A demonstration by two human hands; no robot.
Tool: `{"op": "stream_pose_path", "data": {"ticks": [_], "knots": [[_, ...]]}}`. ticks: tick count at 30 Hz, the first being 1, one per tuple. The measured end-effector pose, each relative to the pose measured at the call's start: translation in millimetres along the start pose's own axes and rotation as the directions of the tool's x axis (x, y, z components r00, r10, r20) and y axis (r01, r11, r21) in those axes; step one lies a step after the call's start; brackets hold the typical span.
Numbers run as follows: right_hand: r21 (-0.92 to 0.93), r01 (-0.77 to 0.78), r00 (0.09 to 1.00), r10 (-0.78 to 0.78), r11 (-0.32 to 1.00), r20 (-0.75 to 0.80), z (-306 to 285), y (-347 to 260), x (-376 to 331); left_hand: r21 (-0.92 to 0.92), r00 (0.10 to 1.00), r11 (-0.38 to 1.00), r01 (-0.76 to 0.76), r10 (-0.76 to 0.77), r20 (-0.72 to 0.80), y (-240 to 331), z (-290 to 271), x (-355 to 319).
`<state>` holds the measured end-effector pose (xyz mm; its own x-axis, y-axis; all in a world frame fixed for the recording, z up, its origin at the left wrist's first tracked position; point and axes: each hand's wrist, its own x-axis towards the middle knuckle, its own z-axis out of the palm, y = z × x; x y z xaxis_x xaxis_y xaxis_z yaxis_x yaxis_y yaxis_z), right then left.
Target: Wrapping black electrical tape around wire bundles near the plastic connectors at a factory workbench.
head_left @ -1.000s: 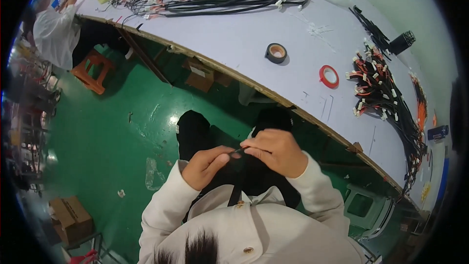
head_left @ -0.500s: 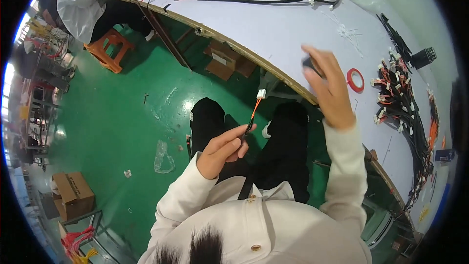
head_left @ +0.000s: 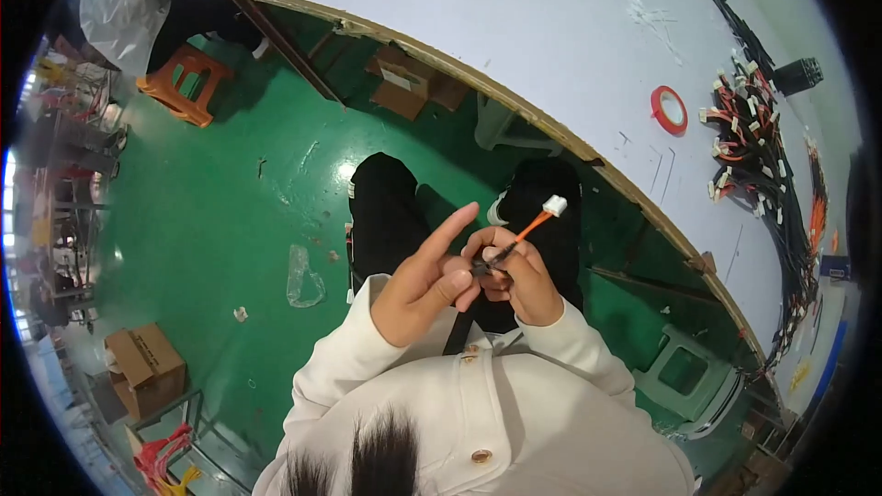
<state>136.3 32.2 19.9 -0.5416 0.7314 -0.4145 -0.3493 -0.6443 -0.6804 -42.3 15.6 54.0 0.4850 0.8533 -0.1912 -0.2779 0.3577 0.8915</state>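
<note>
Hands meet over the person's lap, below the curved edge of the white bench (head_left: 551,46). The left hand (head_left: 424,287) is raised with its forefinger stretched out straight and pointing up toward the bench, while its thumb presses toward the other hand; its grip is partly apart, with only the thumb side touching the wire. The right hand (head_left: 516,277) has its fingers curled together, its grip clamped on the dark lower end of a short orange wire (head_left: 528,228). That wire rises aslant from between the two hands, up and to the right, and ends in a small white connector (head_left: 554,206) that stands free in the air above the knuckles, in front of the person's dark trousers. Both cream sleeves come in from the lower edge. On the bench, well apart from the hands, a red tape roll (head_left: 670,110) lies flat, and to its right a heap of wire harnesses (head_left: 749,142) with black and red leads and white plugs runs along the far side. Under the bench the floor is green; an orange stool (head_left: 184,84) stands at the upper left beside another person in a light coat, and a cardboard box (head_left: 145,367) sits at the lower left.
</note>
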Motion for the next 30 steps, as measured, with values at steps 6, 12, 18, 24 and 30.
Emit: {"op": "stream_pose_path", "data": {"ticks": [6, 12, 18, 24, 30], "knots": [[-0.018, -0.014, 0.996, 0.015, 1.0, 0.092, 9.7, -2.1, -1.5, 0.031, 0.998, 0.998, -0.056, 0.056, -0.001, -13.9, 3.4, -2.4], [-0.112, 0.141, 0.979, -0.121, 0.984, 0.166, 11.7, -0.9, -6.5, -0.013, 0.999, 0.999, -0.044, 0.044, 0.014, -9.7, 1.5, -8.9], [-0.171, 0.247, 0.955, -0.21, 0.954, 0.211, 7.3, 1.3, -8.5, 0.012, 0.998, 0.999, -0.042, 0.042, 0.039, -4.3, 1.4, -10.1], [-0.336, 0.408, 0.909, -0.341, 0.849, 0.241, -0.9, 4.9, -6.9, -0.046, 1.0, 0.999, -0.019, 0.02, 0.021, -2.0, 4.6, -9.2], [-0.44, 0.59, 0.805, -0.457, 0.676, 0.378, -6.5, 4.4, -1.7, -0.041, 1.0, 0.999, -0.031, 0.031, -0.006, -1.6, 2.0, -10.5]]}}
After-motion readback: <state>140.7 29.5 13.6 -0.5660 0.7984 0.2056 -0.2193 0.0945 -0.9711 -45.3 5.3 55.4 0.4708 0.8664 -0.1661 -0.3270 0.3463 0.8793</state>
